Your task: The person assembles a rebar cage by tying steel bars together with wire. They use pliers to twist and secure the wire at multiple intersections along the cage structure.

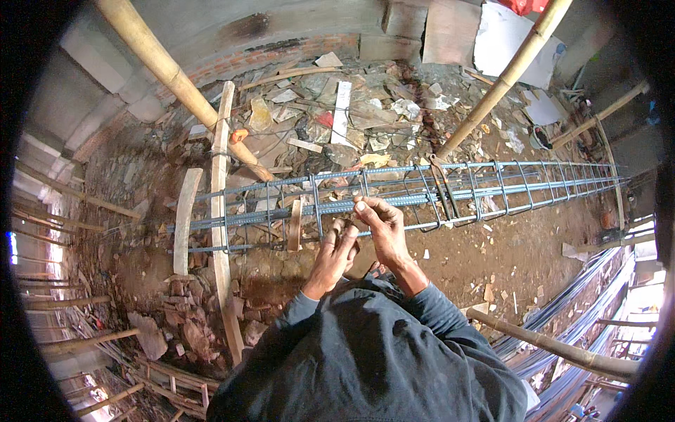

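A long cage of steel reinforcing bars [478, 192] with square stirrups stretches across in front of me. My left hand [330, 259] is at its near side, thumb and fingers closed together. Just to the right and slightly higher, my right hand [387, 232] pinches with thumb and forefinger over the near bars. Whatever sits between the fingertips of either hand is too small to make out. A pair of pincers [443, 186] with dark handles hangs on the cage, right of my right hand. Left of my hands, a short wooden piece [295, 225] stands against the bars.
A wooden plank [221, 169] supports the cage's left end, beside a shorter board [186, 221]. Bamboo poles [158, 63] slant down on both sides. Rubble and scraps [302, 116] cover the ground behind. Bundled steel bars [562, 316] lie at lower right, near another bamboo pole [555, 344].
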A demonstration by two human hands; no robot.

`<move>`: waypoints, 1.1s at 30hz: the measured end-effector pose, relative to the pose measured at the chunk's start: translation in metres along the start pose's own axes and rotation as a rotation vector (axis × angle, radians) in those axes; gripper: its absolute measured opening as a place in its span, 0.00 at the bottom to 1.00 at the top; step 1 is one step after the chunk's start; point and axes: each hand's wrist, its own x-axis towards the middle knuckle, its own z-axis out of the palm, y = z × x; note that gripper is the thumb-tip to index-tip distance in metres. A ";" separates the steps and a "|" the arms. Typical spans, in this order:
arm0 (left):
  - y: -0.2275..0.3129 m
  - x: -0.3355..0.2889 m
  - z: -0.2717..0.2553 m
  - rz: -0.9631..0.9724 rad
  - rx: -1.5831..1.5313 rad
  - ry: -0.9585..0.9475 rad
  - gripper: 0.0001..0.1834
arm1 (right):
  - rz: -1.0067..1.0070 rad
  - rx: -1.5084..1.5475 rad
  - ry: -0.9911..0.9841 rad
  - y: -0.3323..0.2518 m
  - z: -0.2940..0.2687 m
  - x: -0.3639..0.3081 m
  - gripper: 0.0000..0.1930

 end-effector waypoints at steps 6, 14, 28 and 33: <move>-0.001 0.015 -0.030 -0.316 -0.243 -0.360 0.08 | -0.088 -0.536 -0.362 -0.034 0.004 -0.008 0.12; -0.012 0.029 -0.033 -0.539 -0.188 -0.309 0.09 | -0.123 -0.651 -0.317 -0.035 0.007 -0.012 0.14; 0.001 0.005 0.003 0.358 0.954 0.011 0.15 | -0.090 0.494 0.112 -0.051 -0.027 0.048 0.07; -0.010 -0.014 -0.002 0.437 0.911 -0.006 0.17 | -0.335 0.401 0.106 -0.075 -0.047 0.092 0.08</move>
